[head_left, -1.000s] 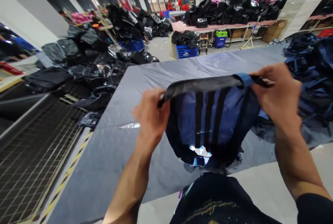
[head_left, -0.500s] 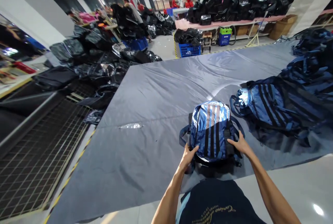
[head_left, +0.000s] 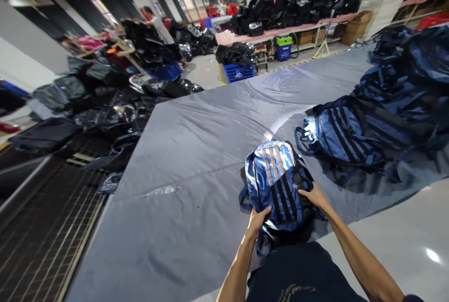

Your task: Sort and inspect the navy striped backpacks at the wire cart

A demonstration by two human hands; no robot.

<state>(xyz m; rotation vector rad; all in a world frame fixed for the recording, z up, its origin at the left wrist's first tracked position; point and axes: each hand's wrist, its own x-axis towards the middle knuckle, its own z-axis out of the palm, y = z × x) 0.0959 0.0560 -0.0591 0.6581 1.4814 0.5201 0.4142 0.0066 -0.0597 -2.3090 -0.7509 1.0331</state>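
Head view: left hand [head_left: 258,218] and right hand [head_left: 315,196] clamp blue backpack [head_left: 275,183] at table [head_left: 196,152] edge; loose straps could snag, dragging it off.

head view | worn on head | faces forward-down | near table [head_left: 196,152] edge, hall beyond

My left hand [head_left: 258,218] and right hand [head_left: 315,196] are bare, no gloves, rings or watch on either. Both forearms are uncovered too. A dark sleeve edge shows only at the far end of my right arm, near the frame's bottom corner. I wear a dark navy top with faint gold cursive lettering across the chest.
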